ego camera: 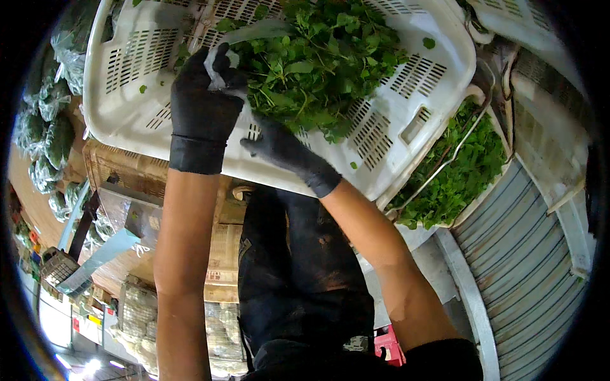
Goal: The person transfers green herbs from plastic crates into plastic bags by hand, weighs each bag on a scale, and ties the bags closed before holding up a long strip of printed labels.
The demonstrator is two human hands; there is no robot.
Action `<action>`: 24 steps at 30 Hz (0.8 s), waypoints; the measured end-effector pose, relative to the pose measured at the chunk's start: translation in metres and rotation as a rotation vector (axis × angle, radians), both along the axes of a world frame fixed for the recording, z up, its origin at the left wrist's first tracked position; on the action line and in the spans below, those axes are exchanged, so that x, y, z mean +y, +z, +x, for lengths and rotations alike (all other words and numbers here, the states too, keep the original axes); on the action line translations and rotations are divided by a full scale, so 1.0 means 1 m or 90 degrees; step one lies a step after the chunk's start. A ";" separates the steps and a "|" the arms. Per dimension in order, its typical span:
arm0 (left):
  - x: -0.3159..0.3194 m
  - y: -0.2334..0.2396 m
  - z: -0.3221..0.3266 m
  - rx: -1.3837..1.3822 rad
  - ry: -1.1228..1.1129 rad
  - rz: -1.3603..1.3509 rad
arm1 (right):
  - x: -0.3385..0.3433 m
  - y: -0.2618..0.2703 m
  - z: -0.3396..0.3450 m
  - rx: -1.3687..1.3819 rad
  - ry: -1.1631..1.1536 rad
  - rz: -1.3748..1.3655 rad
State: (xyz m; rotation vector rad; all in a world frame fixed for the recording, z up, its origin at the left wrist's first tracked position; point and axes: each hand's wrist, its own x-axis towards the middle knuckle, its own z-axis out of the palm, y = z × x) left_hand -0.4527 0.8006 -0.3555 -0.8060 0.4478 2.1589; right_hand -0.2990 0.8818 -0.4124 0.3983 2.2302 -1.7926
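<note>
My left hand, in a black glove, grips a strip of translucent plastic film, perhaps part of a bag. The film curves over the left edge of a heap of leafy greens. These greens lie inside a large white slotted plastic crate in front of me. My right hand, also gloved in black, is over the crate's near side, just below the greens. Its thumb stands apart from the fingers, and I see nothing held in it. The fingertips are partly blurred near the film's lower end.
Another crate of leafy greens stands to the right, with a metal wire handle across it. Ribbed metal panelling lies beyond. Plastic-wrapped green vegetables are at left, near a brown crate.
</note>
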 end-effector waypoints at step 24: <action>-0.133 0.131 0.028 0.290 -0.306 -0.449 | 0.263 0.099 0.036 -0.164 0.362 0.645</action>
